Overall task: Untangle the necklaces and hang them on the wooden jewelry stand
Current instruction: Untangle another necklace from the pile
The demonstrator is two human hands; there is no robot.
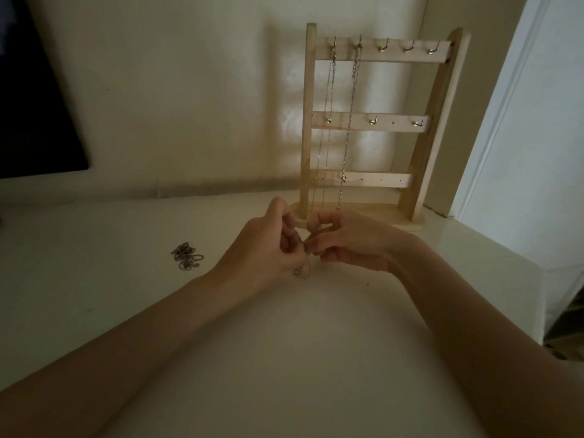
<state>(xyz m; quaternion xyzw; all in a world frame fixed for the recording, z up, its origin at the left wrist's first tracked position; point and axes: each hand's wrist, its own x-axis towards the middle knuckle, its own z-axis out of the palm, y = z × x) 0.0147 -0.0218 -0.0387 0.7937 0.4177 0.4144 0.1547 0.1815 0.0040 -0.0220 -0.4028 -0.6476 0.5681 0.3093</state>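
Note:
A wooden jewelry stand [442, 128] with three hook rails stands at the back of the white table. Two thin necklaces hang from its top-left hooks, one [325, 121] on the first hook and one [350, 121] on the second. My left hand [268, 245] and my right hand [350, 245] meet in front of the stand's base, fingertips pinched together on a fine chain [300, 272] whose loose end dangles to the table below them. A tangled heap of necklaces [186, 256] lies on the table to the left of my hands.
The white table [284, 358] runs to a wall behind the stand. A dark screen [34, 99] stands at the far left. The table's right edge [537, 295] drops off beside a pale door frame.

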